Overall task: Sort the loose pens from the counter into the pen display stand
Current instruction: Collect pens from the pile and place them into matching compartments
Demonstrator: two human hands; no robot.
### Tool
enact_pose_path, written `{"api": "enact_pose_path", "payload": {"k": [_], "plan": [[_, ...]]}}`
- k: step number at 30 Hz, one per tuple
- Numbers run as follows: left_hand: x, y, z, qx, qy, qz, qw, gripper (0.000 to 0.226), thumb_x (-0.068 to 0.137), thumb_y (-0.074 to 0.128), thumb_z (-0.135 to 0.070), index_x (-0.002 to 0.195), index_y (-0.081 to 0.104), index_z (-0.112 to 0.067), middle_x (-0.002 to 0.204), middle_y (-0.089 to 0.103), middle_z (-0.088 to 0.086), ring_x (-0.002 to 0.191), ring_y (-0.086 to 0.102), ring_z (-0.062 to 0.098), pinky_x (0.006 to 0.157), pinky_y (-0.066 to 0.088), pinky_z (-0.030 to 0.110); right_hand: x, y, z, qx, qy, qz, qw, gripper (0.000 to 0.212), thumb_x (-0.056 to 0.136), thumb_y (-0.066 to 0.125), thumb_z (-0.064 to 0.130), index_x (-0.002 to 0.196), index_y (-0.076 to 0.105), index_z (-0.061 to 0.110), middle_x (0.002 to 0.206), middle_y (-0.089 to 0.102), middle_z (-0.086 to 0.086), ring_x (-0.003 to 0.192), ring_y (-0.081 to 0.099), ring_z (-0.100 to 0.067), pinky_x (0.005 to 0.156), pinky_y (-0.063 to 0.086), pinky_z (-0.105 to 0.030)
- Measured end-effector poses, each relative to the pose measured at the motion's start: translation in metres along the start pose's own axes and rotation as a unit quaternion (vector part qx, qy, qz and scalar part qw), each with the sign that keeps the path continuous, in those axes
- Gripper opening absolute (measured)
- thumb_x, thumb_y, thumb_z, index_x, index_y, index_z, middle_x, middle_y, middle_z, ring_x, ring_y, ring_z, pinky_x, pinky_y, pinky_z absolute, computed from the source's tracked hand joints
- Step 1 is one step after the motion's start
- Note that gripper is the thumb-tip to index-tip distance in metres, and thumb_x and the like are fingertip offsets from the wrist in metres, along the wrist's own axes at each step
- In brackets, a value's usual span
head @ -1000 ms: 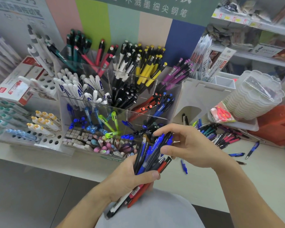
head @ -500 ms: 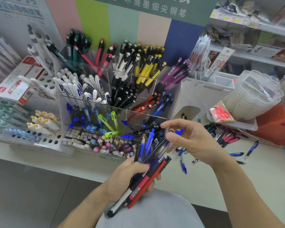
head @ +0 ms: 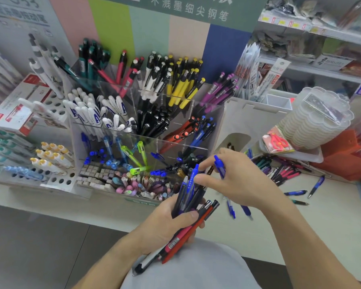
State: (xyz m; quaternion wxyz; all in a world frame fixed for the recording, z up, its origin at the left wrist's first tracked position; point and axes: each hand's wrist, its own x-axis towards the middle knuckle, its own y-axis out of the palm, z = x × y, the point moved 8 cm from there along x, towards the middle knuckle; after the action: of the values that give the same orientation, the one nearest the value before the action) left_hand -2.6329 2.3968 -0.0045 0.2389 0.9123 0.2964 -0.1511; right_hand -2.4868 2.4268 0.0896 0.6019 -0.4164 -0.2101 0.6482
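Right now, through the head camera, I see my left hand (head: pixel 171 221) low in the middle, fingers and thumb wrapped tight around a bundle of pens (head: pixel 189 213) that fans upward, black and blue tips above, red and white barrels sticking out below the palm. My right hand (head: pixel 238 182) reaches in from the right with the wrist bent, the forefinger stretched toward the bundle's top, and a blue pen (head: pixel 219 166) caught between its fingers, pointing up and slightly left. Just behind both hands stands the clear pen display stand (head: pixel 146 130), its compartments crowded with sorted pens. On the white counter (head: pixel 300 222) to the right lie loose pens (head: pixel 296 192), some blue ones apart, a darker heap (head: pixel 279 170) nearer the stand.
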Motion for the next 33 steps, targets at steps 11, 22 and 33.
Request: {"api": "enact_pose_path", "payload": {"k": [11, 22, 33], "plan": [[-0.003, -0.001, -0.003, 0.018, 0.006, -0.004, 1.000, 0.029, 0.094, 0.062, -0.029, 0.118, 0.057, -0.013, 0.093, 0.073, 0.009, 0.065, 0.062, 0.022, 0.058, 0.051, 0.030, 0.008, 0.006, -0.012, 0.357, 0.061, -0.007, 0.932, 0.025, 0.101, 0.061, 0.032, 0.081, 0.056, 0.017, 0.057, 0.041, 0.003, 0.046, 0.027, -0.013, 0.048, 0.026, -0.027], [-0.006, 0.004, -0.012, 0.011, 0.015, 0.009, 1.000, 0.021, 0.097, 0.052, -0.027, 0.110, 0.055, -0.011, 0.081, 0.072, 0.002, 0.060, 0.063, 0.016, 0.055, 0.049, 0.025, 0.004, 0.025, -0.005, 0.144, 0.046, 0.103, 0.983, 0.015, 0.089, 0.075, 0.039, 0.096, 0.073, 0.027, 0.060, 0.057, -0.006, 0.053, 0.046, -0.015, 0.055, 0.041, -0.029], [-0.009, 0.005, -0.013, 0.007, 0.018, 0.020, 1.000, 0.021, 0.099, 0.054, -0.021, 0.115, 0.057, -0.009, 0.087, 0.072, 0.003, 0.065, 0.062, 0.018, 0.058, 0.050, 0.025, 0.007, 0.007, -0.007, 0.210, 0.030, 0.029, 0.977, 0.029, 0.100, 0.060, 0.035, 0.083, 0.056, 0.013, 0.066, 0.047, -0.002, 0.053, 0.040, -0.012, 0.057, 0.038, -0.026]]}}
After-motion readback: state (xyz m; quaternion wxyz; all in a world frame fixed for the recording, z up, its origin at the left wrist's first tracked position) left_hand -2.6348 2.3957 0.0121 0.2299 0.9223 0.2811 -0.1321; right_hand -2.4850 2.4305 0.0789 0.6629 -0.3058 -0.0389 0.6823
